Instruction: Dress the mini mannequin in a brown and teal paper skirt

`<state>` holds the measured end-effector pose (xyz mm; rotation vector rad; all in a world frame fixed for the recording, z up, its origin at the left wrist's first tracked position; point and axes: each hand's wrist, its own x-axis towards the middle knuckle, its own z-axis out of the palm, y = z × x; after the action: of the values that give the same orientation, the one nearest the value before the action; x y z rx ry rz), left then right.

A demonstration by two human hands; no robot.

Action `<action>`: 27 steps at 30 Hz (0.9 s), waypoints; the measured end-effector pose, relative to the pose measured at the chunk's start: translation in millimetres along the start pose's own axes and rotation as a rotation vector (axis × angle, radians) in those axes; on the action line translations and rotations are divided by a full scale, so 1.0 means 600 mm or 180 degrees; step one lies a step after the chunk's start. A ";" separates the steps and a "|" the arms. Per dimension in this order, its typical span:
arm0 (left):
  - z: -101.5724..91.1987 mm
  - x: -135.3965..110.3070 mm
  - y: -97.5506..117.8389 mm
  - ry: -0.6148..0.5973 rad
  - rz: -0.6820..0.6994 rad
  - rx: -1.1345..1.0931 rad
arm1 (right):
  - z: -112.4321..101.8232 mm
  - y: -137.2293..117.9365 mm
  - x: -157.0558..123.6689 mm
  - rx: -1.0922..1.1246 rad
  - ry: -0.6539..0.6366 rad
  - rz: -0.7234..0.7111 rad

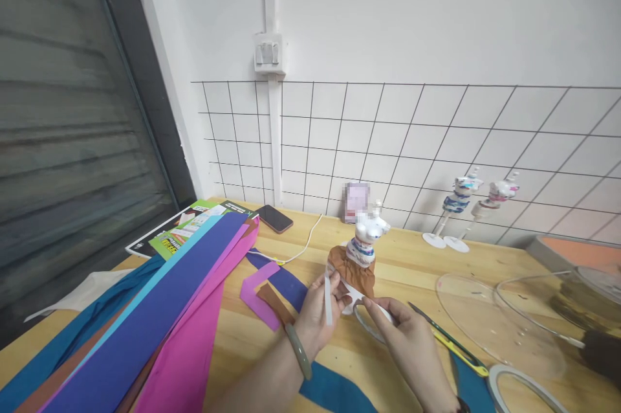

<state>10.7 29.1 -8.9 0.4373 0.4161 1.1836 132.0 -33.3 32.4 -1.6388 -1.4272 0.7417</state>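
A small dress-form torso (371, 230) with a white, patterned top stands near the middle of the table, its lower part wrapped in a gathered brown skirt (354, 268). At the skirt's lower left edge, the fingers of my left hand (316, 311) are closed on a white tape strip, one narrow end (328, 300) of which hangs over them. My right hand (411, 338) pinches the same white tape further right. A tape ring (365, 325) shows partly between the hands; the right fingers hide some of it.
Long colored fabric strips (160, 296) cover the left side, beside a phone (275, 219) and booklets. Fabric scraps (259, 296) lie near my left wrist. A yellow cutter (458, 351), tape roll (521, 387) and clear disc (490, 316) are right; two torsos (456, 204) stand behind.
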 end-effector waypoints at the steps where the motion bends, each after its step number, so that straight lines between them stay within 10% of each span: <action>1: 0.001 -0.001 0.000 -0.0018 0.0000 0.0034 | 0.000 0.000 0.000 0.0004 0.0017 -0.0018; 16: 0.038 -0.030 0.016 -0.0937 0.0301 0.0763 | 0.000 -0.005 -0.002 -0.0019 0.0205 -0.0050; 27: 0.023 -0.021 0.011 -0.0628 0.0230 0.0783 | -0.007 0.000 0.000 -0.0175 -0.0223 -0.0043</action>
<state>9.0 17.6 7.4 0.7810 0.3784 1.1505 135.2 -34.1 34.4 -1.6576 -1.5189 0.7649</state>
